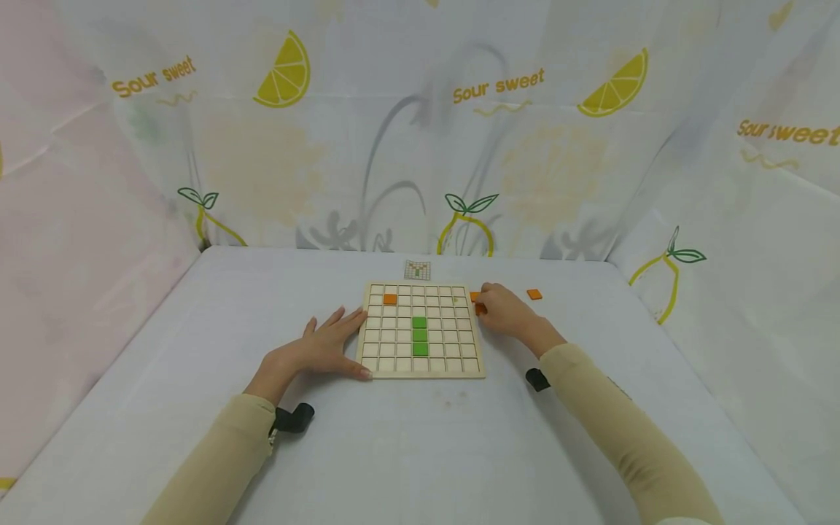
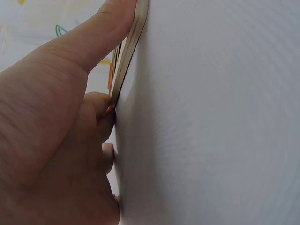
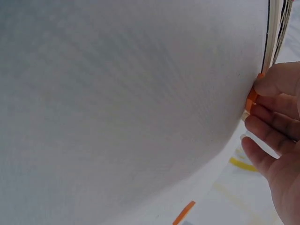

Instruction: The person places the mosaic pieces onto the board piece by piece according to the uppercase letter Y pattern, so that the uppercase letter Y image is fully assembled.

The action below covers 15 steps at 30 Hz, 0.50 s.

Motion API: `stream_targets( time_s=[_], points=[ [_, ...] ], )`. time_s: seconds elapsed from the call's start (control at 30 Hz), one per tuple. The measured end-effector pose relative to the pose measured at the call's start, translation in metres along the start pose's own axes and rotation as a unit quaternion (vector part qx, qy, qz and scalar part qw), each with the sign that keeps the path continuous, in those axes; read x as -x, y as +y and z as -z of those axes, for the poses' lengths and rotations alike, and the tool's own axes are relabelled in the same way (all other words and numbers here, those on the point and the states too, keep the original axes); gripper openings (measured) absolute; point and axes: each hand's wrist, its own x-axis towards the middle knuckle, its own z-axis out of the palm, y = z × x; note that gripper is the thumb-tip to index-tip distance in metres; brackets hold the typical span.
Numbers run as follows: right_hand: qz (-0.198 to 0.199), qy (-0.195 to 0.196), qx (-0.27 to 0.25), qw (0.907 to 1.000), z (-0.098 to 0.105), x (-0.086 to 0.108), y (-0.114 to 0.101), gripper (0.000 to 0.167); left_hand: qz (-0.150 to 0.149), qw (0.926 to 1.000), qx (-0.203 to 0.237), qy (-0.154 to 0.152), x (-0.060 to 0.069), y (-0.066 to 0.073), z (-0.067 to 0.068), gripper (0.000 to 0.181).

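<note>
A pale wooden grid board (image 1: 396,348) lies on the table, with an orange square tile (image 1: 390,300) in its upper left part. Three green tiles (image 1: 420,335) fill a vertical run of cells near the middle. My left hand (image 1: 321,348) touches the board's left side with spread fingers, its thumb at the front left corner. Beside the right edge, my right hand (image 1: 507,312) pinches an orange tile (image 3: 252,97) between thumb and fingertips. Another orange tile (image 1: 474,296) shows next to those fingertips, partly hidden by them.
A loose orange tile (image 1: 534,294) lies right of the right hand. Behind the board is a small card (image 1: 417,270) with a printed grid pattern. White cloth (image 1: 420,452) covers the table, and printed curtains (image 1: 407,131) hang behind and at both sides.
</note>
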Motion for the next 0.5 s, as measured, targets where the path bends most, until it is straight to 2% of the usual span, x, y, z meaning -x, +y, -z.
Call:
stream_targets(
  time_s=[0.5],
  points=[
    [-0.022,-0.014,0.008,0.9996,-0.0005,-0.0035,0.0001,0.014,0.008,0.9999,-0.012,0.002,-0.0019,0.0006,-0.0007,0.122]
  ],
)
